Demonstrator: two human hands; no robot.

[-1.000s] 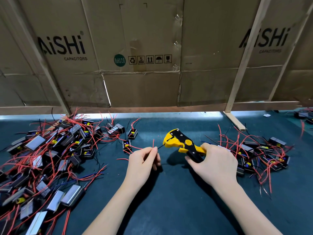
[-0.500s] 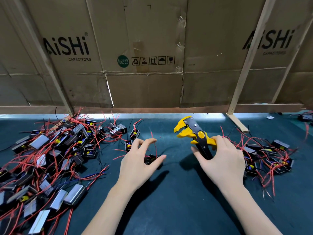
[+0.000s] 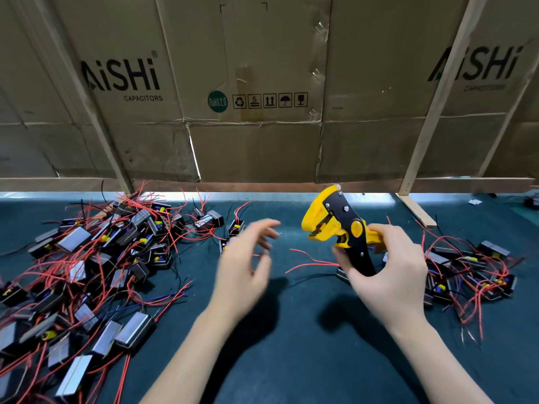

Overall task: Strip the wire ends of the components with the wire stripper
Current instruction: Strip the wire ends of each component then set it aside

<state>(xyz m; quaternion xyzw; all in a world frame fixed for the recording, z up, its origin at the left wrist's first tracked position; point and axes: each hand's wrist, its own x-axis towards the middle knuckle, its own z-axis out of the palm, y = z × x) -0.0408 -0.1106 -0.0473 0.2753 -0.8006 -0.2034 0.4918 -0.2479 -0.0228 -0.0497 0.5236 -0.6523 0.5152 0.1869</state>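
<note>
The right hand (image 3: 388, 275) grips the yellow-and-black wire stripper (image 3: 339, 228) by its handles, head raised. The left hand (image 3: 242, 266) hangs blurred above the mat, fingers loose, holding nothing. A large component pile (image 3: 96, 258) lies on the left, seemingly unprocessed; a smaller pile (image 3: 472, 272) lies on the right, apparently stripped. Most work appears outstanding.

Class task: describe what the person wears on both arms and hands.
Nothing is worn: the left hand and right hand are bare, with no gloves, rings or watch visible. Both forearms are uncovered to the picture's lower edge; no sleeve shows.
</note>
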